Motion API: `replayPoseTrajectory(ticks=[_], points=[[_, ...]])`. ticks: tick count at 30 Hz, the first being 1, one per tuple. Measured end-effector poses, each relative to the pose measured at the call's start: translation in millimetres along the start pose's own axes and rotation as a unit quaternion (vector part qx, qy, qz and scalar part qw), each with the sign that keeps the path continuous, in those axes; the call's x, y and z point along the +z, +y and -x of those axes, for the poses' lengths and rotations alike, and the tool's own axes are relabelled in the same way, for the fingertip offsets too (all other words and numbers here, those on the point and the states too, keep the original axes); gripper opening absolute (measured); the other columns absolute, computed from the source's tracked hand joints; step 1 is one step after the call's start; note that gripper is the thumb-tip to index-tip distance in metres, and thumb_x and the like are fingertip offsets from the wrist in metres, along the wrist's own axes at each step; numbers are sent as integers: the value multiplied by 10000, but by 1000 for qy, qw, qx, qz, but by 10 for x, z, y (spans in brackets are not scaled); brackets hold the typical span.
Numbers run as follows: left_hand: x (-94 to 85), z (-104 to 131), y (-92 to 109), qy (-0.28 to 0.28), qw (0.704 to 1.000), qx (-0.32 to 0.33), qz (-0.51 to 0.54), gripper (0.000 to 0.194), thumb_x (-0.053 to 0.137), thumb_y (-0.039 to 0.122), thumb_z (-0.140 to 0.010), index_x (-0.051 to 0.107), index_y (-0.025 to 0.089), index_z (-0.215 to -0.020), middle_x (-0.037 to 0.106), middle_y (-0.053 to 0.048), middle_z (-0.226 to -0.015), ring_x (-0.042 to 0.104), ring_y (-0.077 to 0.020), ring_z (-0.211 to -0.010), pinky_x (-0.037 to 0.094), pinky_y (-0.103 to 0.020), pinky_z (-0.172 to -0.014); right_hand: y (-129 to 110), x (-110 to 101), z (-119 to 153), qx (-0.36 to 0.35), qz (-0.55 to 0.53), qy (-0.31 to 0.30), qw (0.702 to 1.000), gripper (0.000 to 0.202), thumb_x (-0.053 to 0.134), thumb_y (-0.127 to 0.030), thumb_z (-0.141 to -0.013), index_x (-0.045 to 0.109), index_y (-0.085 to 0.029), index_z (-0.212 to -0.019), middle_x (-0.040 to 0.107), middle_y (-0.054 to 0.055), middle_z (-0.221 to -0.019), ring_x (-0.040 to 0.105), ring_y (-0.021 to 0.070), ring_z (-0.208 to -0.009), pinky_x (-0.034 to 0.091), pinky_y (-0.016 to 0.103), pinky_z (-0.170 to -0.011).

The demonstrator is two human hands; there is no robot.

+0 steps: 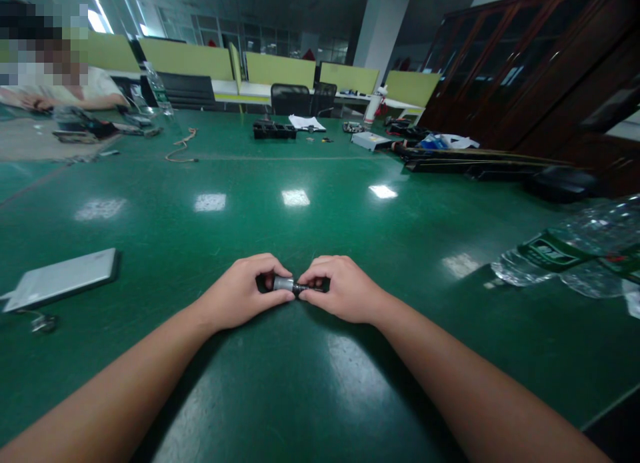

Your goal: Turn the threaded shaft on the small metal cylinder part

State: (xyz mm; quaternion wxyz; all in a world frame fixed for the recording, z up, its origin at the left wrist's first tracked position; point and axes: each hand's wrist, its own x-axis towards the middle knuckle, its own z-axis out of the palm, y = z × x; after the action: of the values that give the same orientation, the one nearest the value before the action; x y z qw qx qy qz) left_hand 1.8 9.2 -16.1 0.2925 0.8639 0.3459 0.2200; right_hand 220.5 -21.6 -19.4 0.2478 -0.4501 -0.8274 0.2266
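My left hand [250, 291] pinches a small silver cylinder [283, 284] between thumb and fingers, just above the green table [300, 233]. My right hand [343, 288] is closed on the dark, ridged, thin part [300, 289] that extends from the cylinder's right end. Both hands almost meet, fingertips facing each other. Whether the silver and dark parts are one piece or two cannot be made out. Fingers hide the cylinder's left end and much of the thin part.
A silver flat device [65, 276] with a cable lies at the left. Clear plastic bottles [550, 256] lie at the right. Farther back are a black tray [274, 129], a cord [183, 146] and a grey box [371, 141]. A person [95, 89] sits at the far left.
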Motion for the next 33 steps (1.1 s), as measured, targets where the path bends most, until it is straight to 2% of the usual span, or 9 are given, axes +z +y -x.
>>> replayPoseTrajectory(ticks=[23, 33], points=[[-4, 12, -17, -5, 1000, -2, -1, 221, 709, 366, -819, 689, 192, -953, 663, -24, -874, 613, -169, -771, 462, -273, -705, 33, -34, 26, -19, 17, 1, 1000, 125, 710, -168, -752, 753, -169, -869, 673, 12, -751, 587, 123, -701, 428, 239, -676], [-1, -1, -8, -3, 1000, -3, -1, 209, 717, 348, -811, 690, 188, -941, 664, -21, -865, 612, -167, -762, 460, -276, -704, 18, -54, 35, -4, 3, -5, 1000, 121, 709, -157, -745, 747, -170, -859, 670, 13, -752, 591, 125, -704, 440, 237, -675]])
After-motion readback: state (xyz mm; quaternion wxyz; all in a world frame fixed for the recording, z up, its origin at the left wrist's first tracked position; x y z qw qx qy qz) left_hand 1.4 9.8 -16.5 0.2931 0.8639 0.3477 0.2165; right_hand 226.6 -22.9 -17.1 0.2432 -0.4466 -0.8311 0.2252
